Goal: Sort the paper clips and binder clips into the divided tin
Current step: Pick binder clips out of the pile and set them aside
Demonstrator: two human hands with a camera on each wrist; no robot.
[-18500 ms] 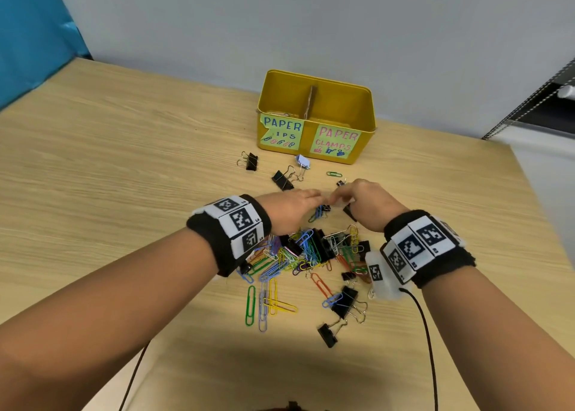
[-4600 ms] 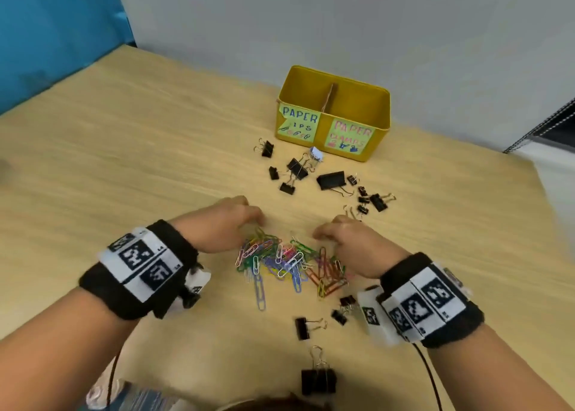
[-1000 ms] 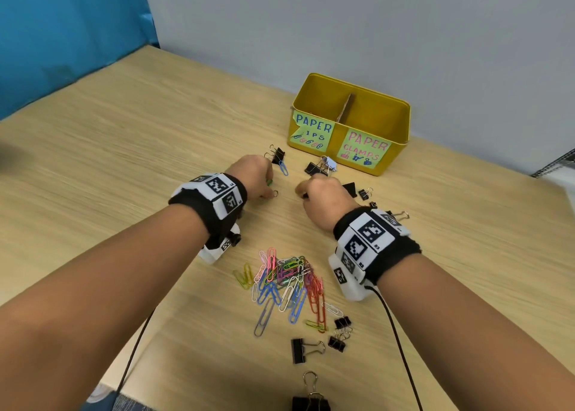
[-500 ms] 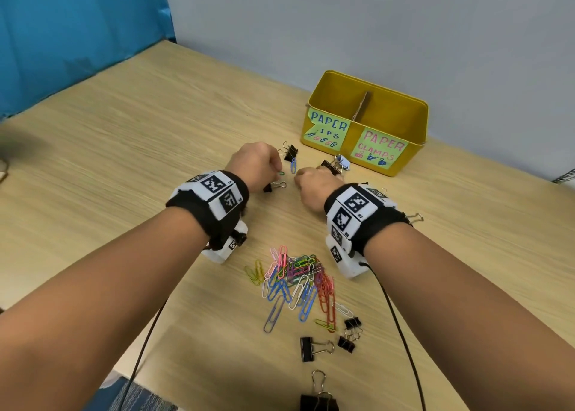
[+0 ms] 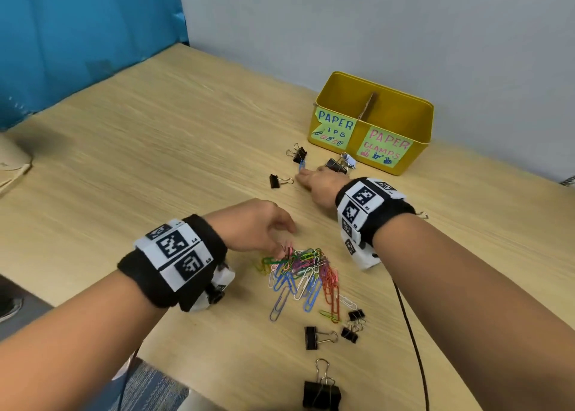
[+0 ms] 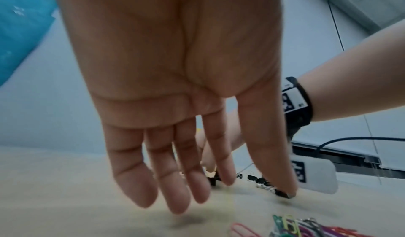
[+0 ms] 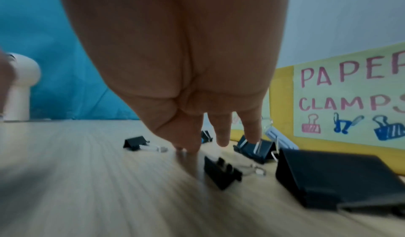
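The yellow divided tin (image 5: 413, 158) stands at the back right, labelled for paper clips on the left half and paper clamps on the right. A heap of coloured paper clips (image 5: 300, 270) lies in the middle. My left hand (image 5: 281, 239) hovers over its far left edge with straight fingers (image 6: 175, 180), holding nothing. My right hand (image 5: 306, 177) reaches forward, fingertips (image 7: 186, 145) down on the table beside a blue paper clip (image 5: 301, 164). Black binder clips (image 5: 299, 154) (image 5: 275, 181) (image 7: 221, 171) lie around it. A large black binder clip (image 7: 328, 176) sits under my right wrist.
More black binder clips (image 5: 314, 337) (image 5: 322, 395) lie near the table's front edge. A white object (image 5: 9, 161) stands at the far left by a blue curtain (image 5: 77, 37). A black cable (image 5: 410, 333) trails from my right wrist. A grey wall backs the tin.
My left hand has drawn back from the binder clips to the paper clip heap and opened; the green clip it held is gone from its fingers. My right hand has stretched toward the blue clip.
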